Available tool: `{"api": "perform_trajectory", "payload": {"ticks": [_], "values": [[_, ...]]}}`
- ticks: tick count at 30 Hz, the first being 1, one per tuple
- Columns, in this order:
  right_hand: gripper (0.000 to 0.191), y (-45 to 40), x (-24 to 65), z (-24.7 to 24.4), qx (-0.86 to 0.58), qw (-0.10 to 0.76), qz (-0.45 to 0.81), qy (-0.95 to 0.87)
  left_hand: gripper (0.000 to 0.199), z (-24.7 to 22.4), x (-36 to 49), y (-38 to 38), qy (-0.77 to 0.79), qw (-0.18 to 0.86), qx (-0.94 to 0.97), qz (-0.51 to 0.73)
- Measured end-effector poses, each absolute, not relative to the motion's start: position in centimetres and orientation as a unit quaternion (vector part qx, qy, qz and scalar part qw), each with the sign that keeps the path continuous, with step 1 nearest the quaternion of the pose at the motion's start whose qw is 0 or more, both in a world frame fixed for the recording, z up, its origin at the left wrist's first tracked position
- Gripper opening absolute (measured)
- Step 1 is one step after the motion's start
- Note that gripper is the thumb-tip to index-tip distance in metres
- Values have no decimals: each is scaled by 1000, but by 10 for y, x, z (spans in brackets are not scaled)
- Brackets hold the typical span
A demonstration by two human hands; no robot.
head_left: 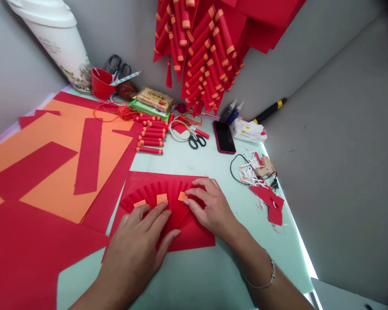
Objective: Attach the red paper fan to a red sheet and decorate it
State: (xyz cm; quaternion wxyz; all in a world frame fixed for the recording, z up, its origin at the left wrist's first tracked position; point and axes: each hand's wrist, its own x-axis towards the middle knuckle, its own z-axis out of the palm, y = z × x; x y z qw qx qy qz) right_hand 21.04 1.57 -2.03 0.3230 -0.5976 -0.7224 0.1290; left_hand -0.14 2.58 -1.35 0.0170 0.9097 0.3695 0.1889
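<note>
A pleated red paper fan (173, 188) lies spread on a red paper sheet (194, 244) in front of me. Three small orange paper pieces sit across its folds: a left piece (140, 203), a middle piece (161, 197) and a right piece (182, 196). My left hand (140, 234) rests over the fan's left and middle part with its fingers stretched out, the fingertips by the middle piece. With thumb and fingertips, my right hand (210, 203) pinches at the right orange piece. The lower left of the fan is hidden under my left hand.
Orange sheets (113, 150) and red sheets (29, 245) cover the left. Behind the fan are several red paper rolls (149, 150), scissors (197, 141), a tape roll (177, 131) and a phone (224, 137). Paper scraps (250, 170) and a cable (234, 172) lie right. Red paper firecrackers (210, 56) hang above.
</note>
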Motion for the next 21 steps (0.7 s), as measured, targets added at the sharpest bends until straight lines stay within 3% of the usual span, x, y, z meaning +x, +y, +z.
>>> {"api": "perform_trajectory", "payload": {"ticks": [21], "values": [[20, 17, 205, -25, -594, 303, 126, -734, 30, -17, -1, 23, 365, 16, 912, 189]]}}
